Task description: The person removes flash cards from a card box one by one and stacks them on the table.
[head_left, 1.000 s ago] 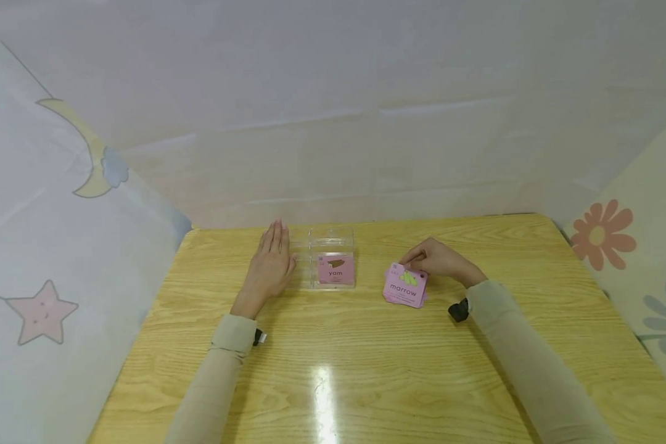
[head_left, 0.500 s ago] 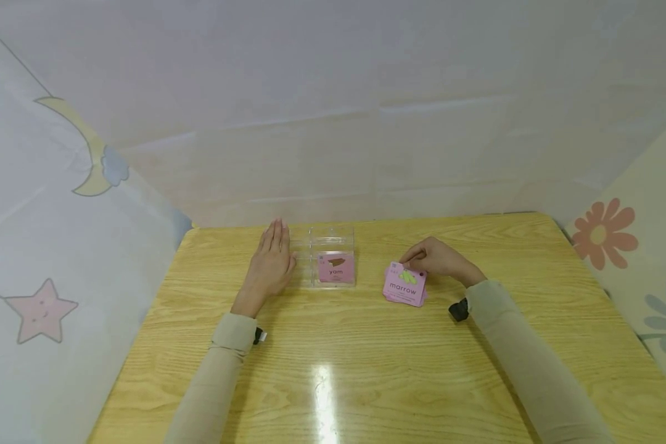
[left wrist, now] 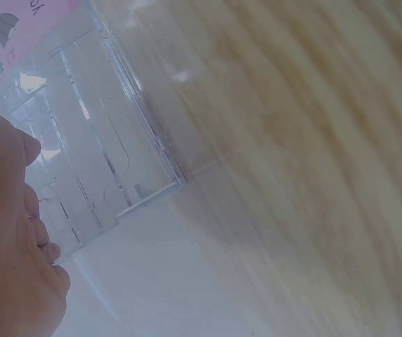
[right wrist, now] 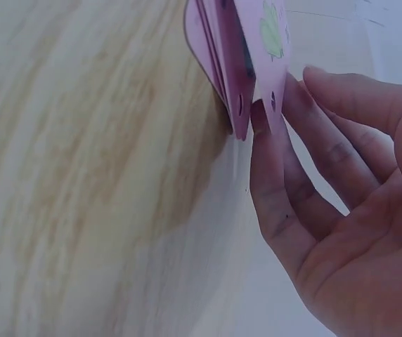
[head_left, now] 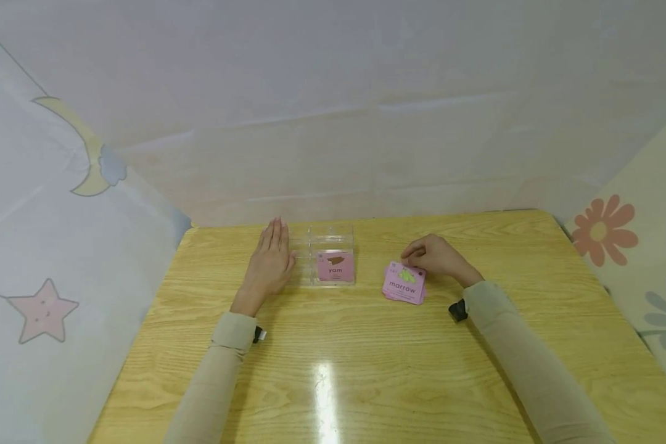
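My left hand [head_left: 269, 262] lies with straight fingers against the left side of a clear plastic divided box [head_left: 331, 239]. In the box's near right compartment lies a pink "yam" flashcard [head_left: 335, 267]; the left wrist view shows part of a pink card [left wrist: 29, 24] beyond the bare clear dividers. To the right of the box, my right hand [head_left: 435, 256] pinches the far edge of a pink "marrow" flashcard [head_left: 404, 285]. The right wrist view shows this card lifted apart from the stack of pink cards [right wrist: 222, 63], one fingertip [right wrist: 259, 119] between them.
The wooden table [head_left: 288, 364] carries the box and cards near its far edge. A pale cloth backdrop [head_left: 333, 154] rises right behind. Patterned side walls with a star [head_left: 45, 310] and flowers [head_left: 602, 231] flank the table.
My right fingertips have shifted slightly at the far edge of the marrow card. My left hand, the box and the yam card stay in place.
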Demonstrator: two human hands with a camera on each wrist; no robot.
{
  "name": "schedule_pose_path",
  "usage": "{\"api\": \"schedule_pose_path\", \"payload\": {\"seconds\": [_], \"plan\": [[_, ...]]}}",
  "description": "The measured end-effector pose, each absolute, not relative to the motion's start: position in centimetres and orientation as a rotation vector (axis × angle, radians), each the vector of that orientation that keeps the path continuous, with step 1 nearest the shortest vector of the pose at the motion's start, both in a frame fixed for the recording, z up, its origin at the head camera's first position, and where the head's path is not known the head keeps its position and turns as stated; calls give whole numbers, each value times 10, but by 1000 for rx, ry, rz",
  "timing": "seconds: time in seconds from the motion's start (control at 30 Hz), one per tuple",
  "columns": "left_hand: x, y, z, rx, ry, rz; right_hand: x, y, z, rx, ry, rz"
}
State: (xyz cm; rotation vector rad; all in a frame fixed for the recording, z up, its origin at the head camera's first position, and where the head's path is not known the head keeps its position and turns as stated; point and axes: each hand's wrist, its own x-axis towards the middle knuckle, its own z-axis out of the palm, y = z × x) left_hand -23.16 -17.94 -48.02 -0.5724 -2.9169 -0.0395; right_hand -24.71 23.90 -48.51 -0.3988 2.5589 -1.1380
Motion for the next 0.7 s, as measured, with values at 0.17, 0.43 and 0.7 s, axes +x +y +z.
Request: {"api": "schedule_pose_path", "payload": {"seconds": [0.17, 0.43, 0.7], "plan": [[-232, -179, -479, -571, -2912, -34, -247, 237, -484, -383, 2574, -1145], [-232, -179, -479, -573, -2909, -30, -243, 233, -476, -400, 2557, -1189], [-231, -180, -479, -570, -2923, -46, -240, 226, -469, -462, 2600, -1206]]}}
